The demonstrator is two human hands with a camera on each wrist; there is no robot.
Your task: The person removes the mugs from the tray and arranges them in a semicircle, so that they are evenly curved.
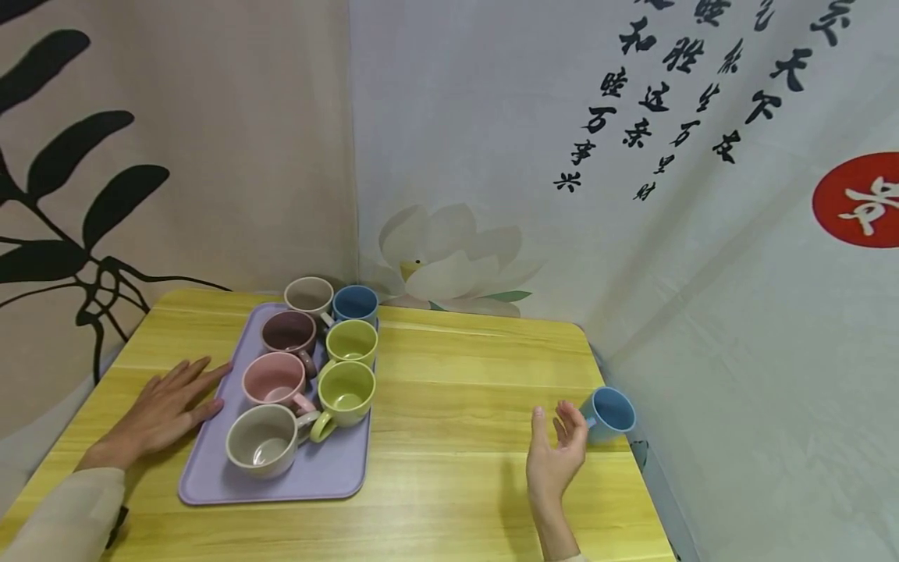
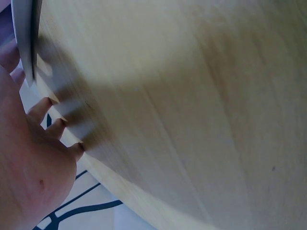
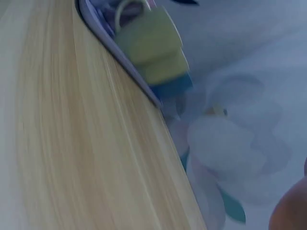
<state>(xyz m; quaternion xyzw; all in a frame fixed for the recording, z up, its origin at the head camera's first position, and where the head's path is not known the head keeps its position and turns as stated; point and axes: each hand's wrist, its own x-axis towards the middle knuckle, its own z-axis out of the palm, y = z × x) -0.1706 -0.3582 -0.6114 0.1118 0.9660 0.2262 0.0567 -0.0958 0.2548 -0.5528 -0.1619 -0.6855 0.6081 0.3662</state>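
Observation:
My left hand (image 1: 158, 412) lies with spread fingers on the table, its fingertips and thumb at the left rim of a lilac tray (image 1: 323, 476). On this tray several mugs stand in two columns: off-white (image 1: 261, 441), pink (image 1: 274, 378), maroon (image 1: 289, 332) and beige (image 1: 309, 295) at left, two yellow-green mugs (image 1: 346, 394) and a blue one (image 1: 355, 303) at right. Raised at the right, my right hand (image 1: 555, 460) has loosely bent fingers and holds nothing. Just beyond its fingertips stands a light-blue mug (image 1: 611, 414), handle towards the hand; whether they touch I cannot tell.
The wooden table (image 1: 449, 484) ends close to the light-blue mug on the right. Behind it hangs a pale cloth (image 1: 449, 117) with dark writing and a printed flower. A printed plant (image 1: 87, 257) is on the left cloth.

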